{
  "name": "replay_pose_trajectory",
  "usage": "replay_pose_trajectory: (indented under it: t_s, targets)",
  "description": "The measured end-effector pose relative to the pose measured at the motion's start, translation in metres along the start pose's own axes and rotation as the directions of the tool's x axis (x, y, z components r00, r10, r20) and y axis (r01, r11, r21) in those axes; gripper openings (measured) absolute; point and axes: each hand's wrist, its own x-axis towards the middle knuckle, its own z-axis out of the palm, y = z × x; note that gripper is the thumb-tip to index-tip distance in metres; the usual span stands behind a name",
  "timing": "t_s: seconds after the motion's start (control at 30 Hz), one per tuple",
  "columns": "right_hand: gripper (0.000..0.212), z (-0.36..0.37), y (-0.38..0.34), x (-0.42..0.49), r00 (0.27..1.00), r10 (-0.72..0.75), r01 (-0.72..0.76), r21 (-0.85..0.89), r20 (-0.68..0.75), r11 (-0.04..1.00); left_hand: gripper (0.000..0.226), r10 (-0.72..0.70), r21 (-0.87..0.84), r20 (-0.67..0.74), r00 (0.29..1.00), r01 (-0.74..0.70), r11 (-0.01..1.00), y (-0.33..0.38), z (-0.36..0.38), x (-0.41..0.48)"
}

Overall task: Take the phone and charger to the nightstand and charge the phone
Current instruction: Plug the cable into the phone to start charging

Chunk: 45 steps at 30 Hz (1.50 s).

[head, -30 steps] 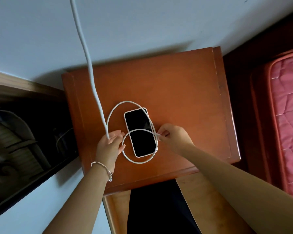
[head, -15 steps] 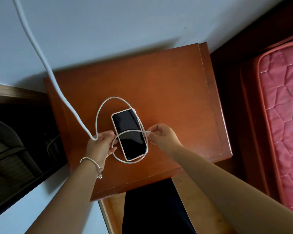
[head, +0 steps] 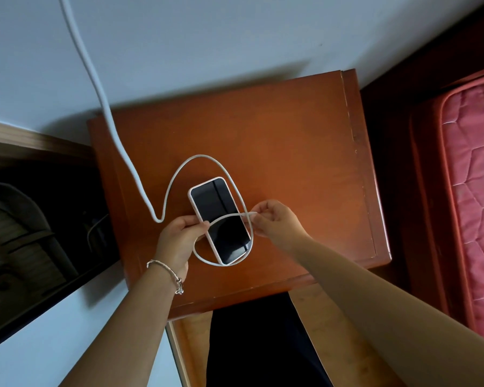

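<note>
At the far left, a dark opening beside the furniture shows dim shapes too shadowed to identify. Just right of it, the white charger cable (head: 95, 79) comes down along the wall from above the frame, presumably from an outlet out of view, dips to a sharp bend near the left edge of the table (head: 305, 135) (the nightstand), and rises into a loop that arcs around the top of the phone (head: 220, 219). The left hand (head: 176, 238), with a bracelet (head: 166, 272) on its wrist, is closed with thumb and fingers pinching the cable at the phone's left edge, seemingly to steady the slack so the loops do not drag the phone or slide off the wood. The phone lies flat and face up, screen dark, near the front middle of the table, with a lower loop of cable circling its bottom end and crossing over the glass. The dark screen suggests charging has not started; whether any plug is seated in its port cannot be told. To the right, the right hand (head: 277, 222) is closed in a fine pinch on the cable's free end, just beside the phone's right edge, likely orienting the connector before guiding it to the bottom port. Further right, well apart, lies a pink quilted mattress (head: 475, 177) in a dark bed frame.
</note>
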Motion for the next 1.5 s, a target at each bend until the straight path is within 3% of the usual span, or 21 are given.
replay_pose_trajectory:
  t_s: [0.23,0.33,0.47,0.63,0.8,0.97,1.1,1.23,1.33,1.5]
  targets:
    - [0.004,-0.005,-0.012,-0.007,0.996,-0.074,0.078,0.098,-0.049,0.992,0.009,-0.009,-0.153,-0.079,0.997,-0.003,0.988,-0.01,0.002,-0.011]
    - [0.006,-0.009,-0.016,-0.009,0.993,-0.08,0.093,0.179,-0.082,0.979,0.022,-0.031,-0.188,-0.123,0.992,0.007,0.982,-0.017,0.002,-0.012]
    - [0.006,-0.019,-0.025,-0.01,0.998,-0.033,0.056,0.456,-0.058,0.888,0.017,-0.03,-0.222,-0.212,0.977,-0.018,0.975,-0.021,-0.001,-0.021]
    - [0.003,-0.027,-0.039,-0.007,0.974,-0.096,0.197,0.562,-0.205,0.803,0.016,-0.033,-0.222,-0.232,0.972,-0.02,0.975,-0.022,-0.01,-0.033]
    - [0.014,-0.036,-0.055,-0.011,0.913,-0.214,0.374,0.502,-0.348,0.78,0.019,-0.006,-0.214,-0.236,0.972,-0.046,0.976,-0.025,-0.018,-0.036]
    - [0.011,-0.042,-0.07,-0.02,0.819,-0.398,0.548,0.357,-0.413,0.757,0.009,-0.029,-0.292,-0.177,0.984,-0.024,0.956,-0.023,-0.022,-0.032]
    - [0.013,-0.045,-0.086,-0.024,0.78,-0.512,0.602,0.209,-0.359,0.771,0.01,-0.009,-0.302,-0.139,0.99,-0.033,0.953,-0.02,-0.029,-0.031]
    - [0.019,-0.041,-0.095,-0.026,0.748,-0.624,0.63,-0.054,-0.226,0.775,0.02,0.018,-0.312,-0.119,0.993,-0.055,0.948,-0.013,-0.034,-0.03]
    - [0.025,-0.033,-0.091,-0.025,0.803,-0.585,0.555,-0.213,-0.116,0.804,0.018,0.052,-0.324,-0.107,0.993,-0.084,0.942,-0.006,-0.034,-0.03]
    - [0.024,-0.023,-0.072,-0.024,0.931,-0.363,0.363,-0.244,0.044,0.9,0.022,0.079,-0.4,-0.071,0.994,-0.101,0.911,0.006,-0.033,-0.028]
